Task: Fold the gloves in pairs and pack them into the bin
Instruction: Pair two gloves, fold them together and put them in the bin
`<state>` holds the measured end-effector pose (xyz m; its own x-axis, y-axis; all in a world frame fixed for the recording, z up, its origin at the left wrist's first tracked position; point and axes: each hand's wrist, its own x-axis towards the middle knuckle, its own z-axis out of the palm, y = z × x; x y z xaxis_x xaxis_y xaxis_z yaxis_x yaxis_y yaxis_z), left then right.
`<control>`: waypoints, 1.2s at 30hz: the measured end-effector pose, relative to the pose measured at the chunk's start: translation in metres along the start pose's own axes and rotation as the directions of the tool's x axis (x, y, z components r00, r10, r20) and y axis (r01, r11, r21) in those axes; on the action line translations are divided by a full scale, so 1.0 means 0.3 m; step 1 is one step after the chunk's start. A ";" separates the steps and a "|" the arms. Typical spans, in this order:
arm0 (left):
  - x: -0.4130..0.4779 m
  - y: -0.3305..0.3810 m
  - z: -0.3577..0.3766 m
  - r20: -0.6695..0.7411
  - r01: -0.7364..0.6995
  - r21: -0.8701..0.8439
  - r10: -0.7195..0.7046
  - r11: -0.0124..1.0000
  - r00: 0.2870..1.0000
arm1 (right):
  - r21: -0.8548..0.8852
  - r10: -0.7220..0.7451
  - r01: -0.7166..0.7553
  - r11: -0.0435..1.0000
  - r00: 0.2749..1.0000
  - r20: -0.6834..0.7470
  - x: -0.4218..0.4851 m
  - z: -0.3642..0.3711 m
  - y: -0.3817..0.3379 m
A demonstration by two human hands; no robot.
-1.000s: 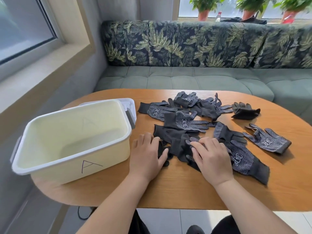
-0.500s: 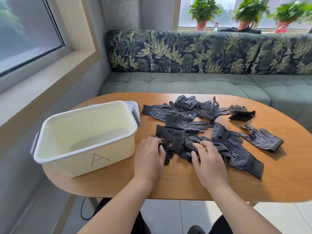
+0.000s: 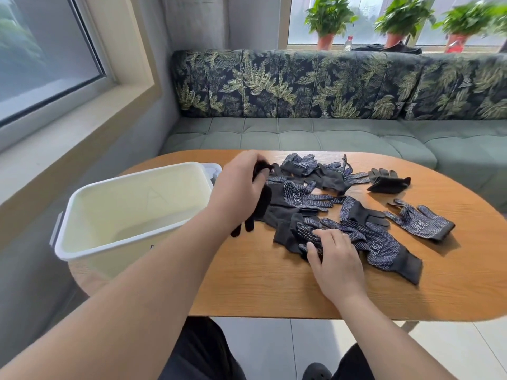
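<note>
Black glove hangs from left hand, fist closed on its cuff end, at 9 o'clock of the pile, beside the bin.
Right hand lies on a dotted glove at 5 o'clock; pinching or just pressing, can't tell. I'd match a mate first, lay them palm to palm, cuffs level, fold once, then bin. Hidden: cuff inside the fist, black glove's other face, bin's front mark mostly behind the forearm.
</note>
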<state>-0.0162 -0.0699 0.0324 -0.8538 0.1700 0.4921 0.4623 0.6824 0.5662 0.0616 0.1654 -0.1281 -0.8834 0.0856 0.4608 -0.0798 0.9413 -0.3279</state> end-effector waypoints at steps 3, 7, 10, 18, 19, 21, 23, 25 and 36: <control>-0.044 -0.047 0.015 -0.050 -0.213 0.103 0.219 0.972 0.974 | 0.003 0.002 -0.002 1.000 1.000 0.009 0.002 0.002 0.005; -0.215 -0.112 0.120 0.207 -0.385 0.375 0.329 0.843 0.921 | -0.007 0.004 -0.004 1.000 1.000 0.027 0.002 0.009 0.012; -0.367 -0.116 0.230 0.370 -0.442 0.414 0.297 0.795 0.881 | -0.006 0.028 -0.028 1.000 0.998 0.053 0.010 0.016 0.018; -0.456 -0.181 0.245 0.315 -0.285 0.382 0.166 0.879 0.934 | 0.016 0.021 -0.023 1.000 0.997 0.072 0.009 -0.001 0.016; -0.445 -0.180 0.239 0.319 -0.281 0.392 0.157 0.876 0.935 | 0.033 0.017 -0.019 0.999 0.997 0.073 0.013 0.000 0.019; -0.425 -0.182 0.239 0.358 -0.255 0.365 0.118 0.895 0.926 | 0.100 0.025 -0.032 0.994 0.997 0.072 0.019 0.001 0.028; -0.416 -0.182 0.257 0.482 -0.267 0.304 0.094 0.915 0.871 | 0.196 0.066 -0.076 0.978 0.996 0.057 0.023 0.001 0.048; -0.420 -0.188 0.278 0.570 -0.291 0.287 0.081 0.913 0.818 | 0.249 0.102 -0.114 0.962 0.993 0.059 0.025 0.001 0.064; -0.431 -0.196 0.284 0.421 -0.230 0.340 0.071 0.912 0.904 | 0.253 0.330 -0.333 0.908 0.942 0.058 0.147 0.029 0.128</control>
<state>0.0465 -0.0713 -0.1207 -0.8399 0.5017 0.2070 0.5366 0.8248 0.1782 0.0156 0.2026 -0.1276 -0.8854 0.3723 0.2784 0.1053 0.7439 -0.6599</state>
